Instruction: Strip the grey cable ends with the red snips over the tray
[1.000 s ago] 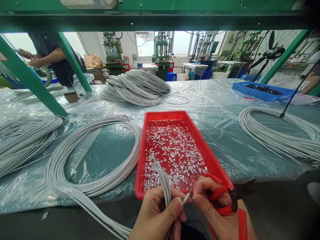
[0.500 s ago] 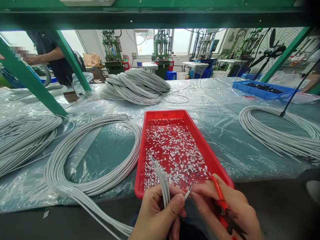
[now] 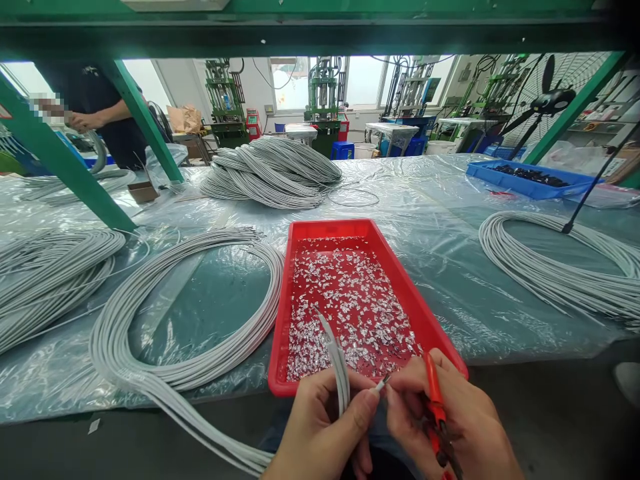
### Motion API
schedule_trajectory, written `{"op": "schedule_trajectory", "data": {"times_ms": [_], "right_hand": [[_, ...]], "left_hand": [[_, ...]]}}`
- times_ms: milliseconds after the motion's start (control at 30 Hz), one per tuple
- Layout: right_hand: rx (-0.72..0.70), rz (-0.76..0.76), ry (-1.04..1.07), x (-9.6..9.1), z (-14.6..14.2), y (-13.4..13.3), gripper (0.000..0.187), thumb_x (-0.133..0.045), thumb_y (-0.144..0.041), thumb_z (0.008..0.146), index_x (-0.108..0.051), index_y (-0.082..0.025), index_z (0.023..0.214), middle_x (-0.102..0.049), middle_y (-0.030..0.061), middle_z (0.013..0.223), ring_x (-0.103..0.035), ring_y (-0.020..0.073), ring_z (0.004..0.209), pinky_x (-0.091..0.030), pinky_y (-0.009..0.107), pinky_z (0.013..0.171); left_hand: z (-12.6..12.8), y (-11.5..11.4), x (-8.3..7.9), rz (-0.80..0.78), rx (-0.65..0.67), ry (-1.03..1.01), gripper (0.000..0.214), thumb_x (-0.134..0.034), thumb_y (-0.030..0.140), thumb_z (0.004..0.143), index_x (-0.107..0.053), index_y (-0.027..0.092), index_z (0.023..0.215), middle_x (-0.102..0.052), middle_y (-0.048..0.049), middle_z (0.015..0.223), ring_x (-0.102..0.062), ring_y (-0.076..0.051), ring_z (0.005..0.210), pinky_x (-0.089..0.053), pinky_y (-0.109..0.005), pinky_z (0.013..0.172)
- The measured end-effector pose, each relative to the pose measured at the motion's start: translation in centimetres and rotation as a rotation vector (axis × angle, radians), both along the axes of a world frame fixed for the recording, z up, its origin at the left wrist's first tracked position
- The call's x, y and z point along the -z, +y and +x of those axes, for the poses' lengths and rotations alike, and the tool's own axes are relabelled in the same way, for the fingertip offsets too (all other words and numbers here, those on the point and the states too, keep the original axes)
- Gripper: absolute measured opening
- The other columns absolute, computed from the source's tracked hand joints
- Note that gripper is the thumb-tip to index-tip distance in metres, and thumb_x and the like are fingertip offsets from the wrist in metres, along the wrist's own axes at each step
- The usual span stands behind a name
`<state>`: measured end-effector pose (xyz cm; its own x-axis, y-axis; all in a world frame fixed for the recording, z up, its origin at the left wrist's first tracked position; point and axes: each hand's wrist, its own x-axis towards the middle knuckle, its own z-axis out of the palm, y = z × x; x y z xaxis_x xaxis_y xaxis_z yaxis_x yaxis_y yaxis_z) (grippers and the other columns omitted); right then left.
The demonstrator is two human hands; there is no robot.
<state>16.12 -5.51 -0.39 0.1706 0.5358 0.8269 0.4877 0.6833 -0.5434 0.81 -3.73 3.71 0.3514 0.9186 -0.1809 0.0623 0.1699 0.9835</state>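
In the head view, my left hand (image 3: pixel 325 427) is closed around several grey cables (image 3: pixel 339 363) whose ends point up over the tray. Its thumb and forefinger pinch one cable end (image 3: pixel 382 384) with dark tips showing. My right hand (image 3: pixel 455 417) has red-handled pliers (image 3: pixel 434 390) tucked in the palm, jaws pointing down towards me. The thumb and forefinger of that hand meet at the pinched cable's tip; whether they grip it is unclear. Below lies a red tray (image 3: pixel 420 303) strewn with silvery scraps (image 3: pixel 345 297).
Left of the tray rests a grey cable coil (image 3: pixel 113 327), trailing towards my left hand. Another coil (image 3: pixel 505 257) lies right, and a big cable heap (image 3: pixel 270 173) behind. A blue tray (image 3: pixel 540 193) of dark parts and green posts (image 3: pixel 145 127) stand beyond. A person (image 3: pixel 110 117) works at back left.
Both my hands have shifted slightly, the left a little to the right with its cables. My right fingertips have closed in at the cable tip. The person at back left has moved their hands.
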Motion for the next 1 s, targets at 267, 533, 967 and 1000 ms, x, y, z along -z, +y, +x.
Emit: {"op": "schedule_trajectory", "data": {"times_ms": [267,533,967,1000], "right_hand": [[-0.034,0.012,-0.085,0.4,0.4,-0.5,0.016,-0.053,-0.005,0.086,-0.058,-0.020,0.084,-0.061,-0.0042,0.063,-0.057,0.0091,0.049,-0.046,0.025,0.061],[-0.093,-0.145,-0.005,0.8,0.7,-0.2,0.010,-0.061,-0.018,0.092,-0.065,-0.027,0.093,-0.069,-0.0072,0.075,-0.066,0.0097,0.062,-0.052,0.018,0.059],[-0.352,-0.535,-0.044,0.2,4.6,1.5,0.026,-0.081,-0.036,0.076,-0.071,-0.021,0.094,-0.069,0.0015,0.086,-0.067,0.0145,0.070,-0.058,0.017,0.062],[-0.353,-0.564,-0.085,0.8,5.0,1.3,0.025,-0.083,-0.038,0.073,-0.071,-0.022,0.088,-0.069,0.0012,0.087,-0.066,0.0148,0.072,-0.059,0.016,0.063]], "left_hand": [[0.6,-0.4,0.3,0.278,-0.171,0.070,0.049,-0.081,0.063,0.068,-0.067,0.017,0.074,-0.050,0.0076,0.046,-0.046,-0.003,0.036,-0.035,-0.013,0.038],[0.3,-0.3,-0.7,-0.024,-0.141,-0.143,0.049,-0.090,0.054,0.059,-0.065,0.014,0.074,-0.057,0.0073,0.038,-0.046,-0.002,0.029,-0.034,-0.008,0.031],[-1.7,2.0,1.1,-0.062,0.230,-0.516,0.015,-0.078,0.034,0.086,-0.075,0.020,0.090,-0.073,0.0017,0.060,-0.045,0.002,0.029,-0.037,-0.005,0.032],[-1.9,2.4,1.8,-0.011,0.321,-0.585,0.012,-0.073,0.033,0.090,-0.075,0.021,0.093,-0.071,0.0030,0.061,-0.035,0.004,0.025,-0.033,-0.005,0.029]]}}
